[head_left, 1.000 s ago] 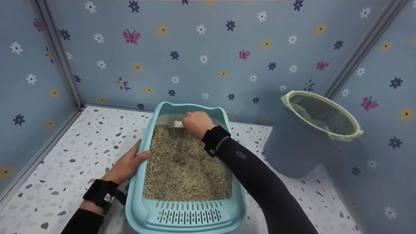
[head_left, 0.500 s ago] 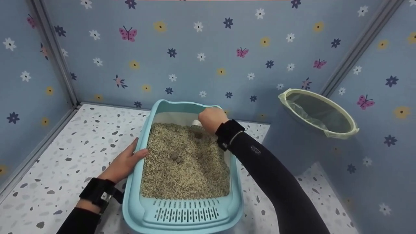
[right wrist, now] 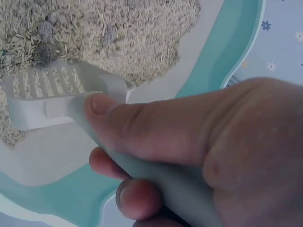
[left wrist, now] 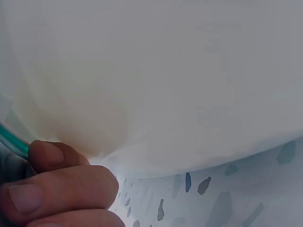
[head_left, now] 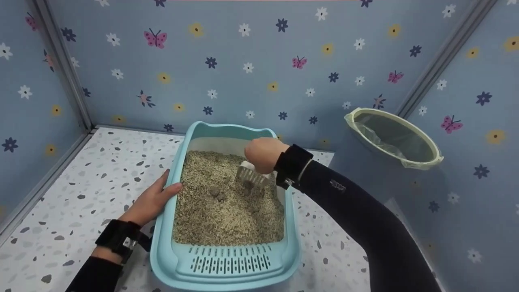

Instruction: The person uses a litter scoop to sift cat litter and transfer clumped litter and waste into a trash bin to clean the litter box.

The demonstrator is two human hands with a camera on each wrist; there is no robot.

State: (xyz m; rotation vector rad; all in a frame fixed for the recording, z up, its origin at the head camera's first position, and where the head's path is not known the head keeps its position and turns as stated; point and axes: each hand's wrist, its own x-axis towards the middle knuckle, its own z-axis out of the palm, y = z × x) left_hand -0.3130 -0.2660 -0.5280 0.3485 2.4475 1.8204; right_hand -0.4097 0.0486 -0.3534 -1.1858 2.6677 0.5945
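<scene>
A light blue litter box [head_left: 162,243] full of beige litter [head_left: 227,215] sits on the speckled floor. My right hand [head_left: 259,156] is at its far right corner and grips the handle of a white slotted scoop [head_left: 251,176]. The scoop head [right wrist: 47,92] lies in the litter with a grey clump [head_left: 248,185] at it. Two more clumps [head_left: 217,194] lie mid-box. My left hand [head_left: 162,190] rests flat on the box's left rim, thumb over the edge. In the left wrist view, its fingertips [left wrist: 57,189] lie against the box's pale outer wall [left wrist: 165,85].
A grey-blue bin [head_left: 421,160] with a pale green rim and a clear liner stands right of the box, against the corner. Flowered blue walls close in at the back and both sides. Speckled floor [head_left: 81,178] stretches to the left.
My right hand has moved from the back middle of the box to its right side and drawn the scoop nearer through the litter, so its slotted head now shows. The left hand has stayed put.
</scene>
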